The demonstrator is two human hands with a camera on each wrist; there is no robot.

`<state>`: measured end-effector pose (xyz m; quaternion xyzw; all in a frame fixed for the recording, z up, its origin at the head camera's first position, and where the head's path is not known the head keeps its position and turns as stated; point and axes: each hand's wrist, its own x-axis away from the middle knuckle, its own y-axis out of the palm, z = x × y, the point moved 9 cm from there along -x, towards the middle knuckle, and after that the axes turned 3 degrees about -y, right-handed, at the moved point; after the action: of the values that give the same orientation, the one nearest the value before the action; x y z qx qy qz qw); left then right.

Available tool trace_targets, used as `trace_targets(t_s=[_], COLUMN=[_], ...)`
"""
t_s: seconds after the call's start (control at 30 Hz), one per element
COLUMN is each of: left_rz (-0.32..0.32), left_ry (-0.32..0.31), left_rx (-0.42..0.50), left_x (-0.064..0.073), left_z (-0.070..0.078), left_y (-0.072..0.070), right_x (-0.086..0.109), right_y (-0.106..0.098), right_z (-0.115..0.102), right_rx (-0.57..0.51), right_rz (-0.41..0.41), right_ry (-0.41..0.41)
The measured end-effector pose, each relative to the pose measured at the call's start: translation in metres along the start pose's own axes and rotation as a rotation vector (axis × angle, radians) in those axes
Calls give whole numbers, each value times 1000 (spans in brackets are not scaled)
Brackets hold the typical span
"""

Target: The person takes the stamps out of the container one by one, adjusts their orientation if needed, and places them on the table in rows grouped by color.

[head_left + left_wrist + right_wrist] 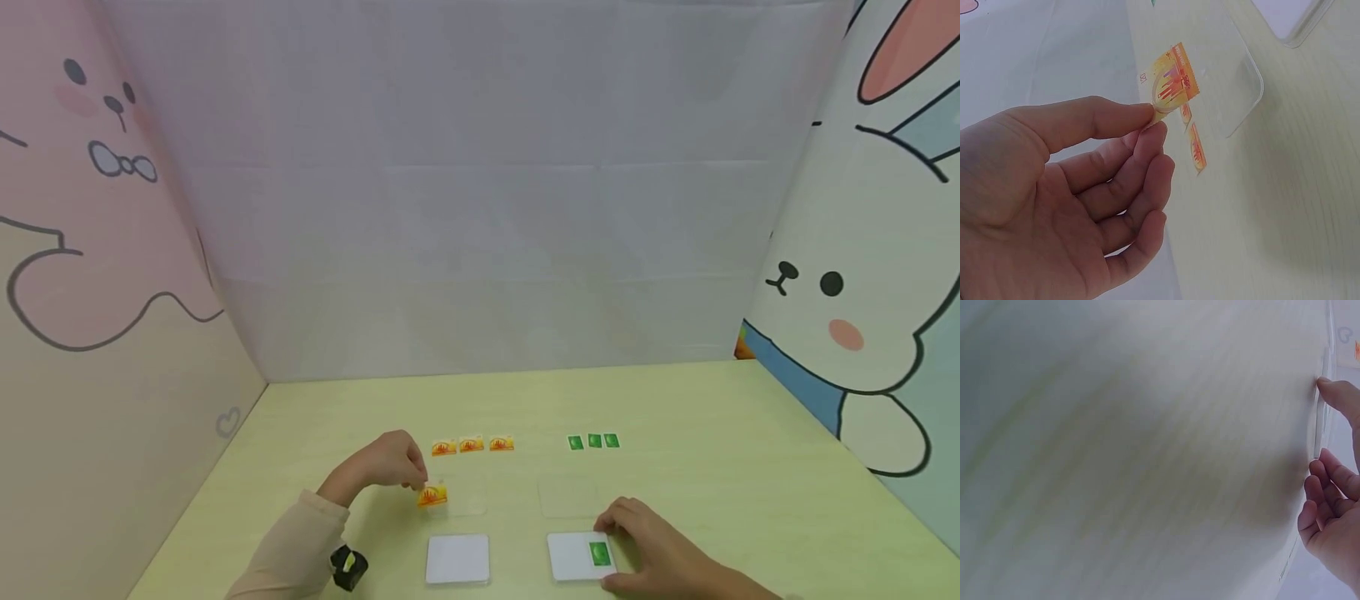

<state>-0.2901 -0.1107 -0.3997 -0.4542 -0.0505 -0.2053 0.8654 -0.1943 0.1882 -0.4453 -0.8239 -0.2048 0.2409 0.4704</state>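
Right hand point(651, 552) grips right box point(567, 560), green packet point(599, 554) atop. Left hand point(391, 462) pinches orange packet point(432, 496), beyond-left of box. Apparently placing; next likely wants gentle release.

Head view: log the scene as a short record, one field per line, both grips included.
Left grip: pinches an orange packet
Right grip: holds the right end of the right white box
On that box: one green packet, toward its right end
Left white box: touched by neither grip
Clear plastic pieces: two, one beyond each box
Far row: three orange packets at left, three green packets at right
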Motion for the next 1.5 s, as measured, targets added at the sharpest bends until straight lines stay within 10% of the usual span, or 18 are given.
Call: trace_targets(t_s=[1.5], left_rz=[52], left_ry=[-16], left_rx=[-8], left_x=[-15], left_z=[-9], left_y=[-12], right_x=[-2], right_y=[3], right_z=[5], right_rx=[-40], right_rz=[-53], right_ry=[35])
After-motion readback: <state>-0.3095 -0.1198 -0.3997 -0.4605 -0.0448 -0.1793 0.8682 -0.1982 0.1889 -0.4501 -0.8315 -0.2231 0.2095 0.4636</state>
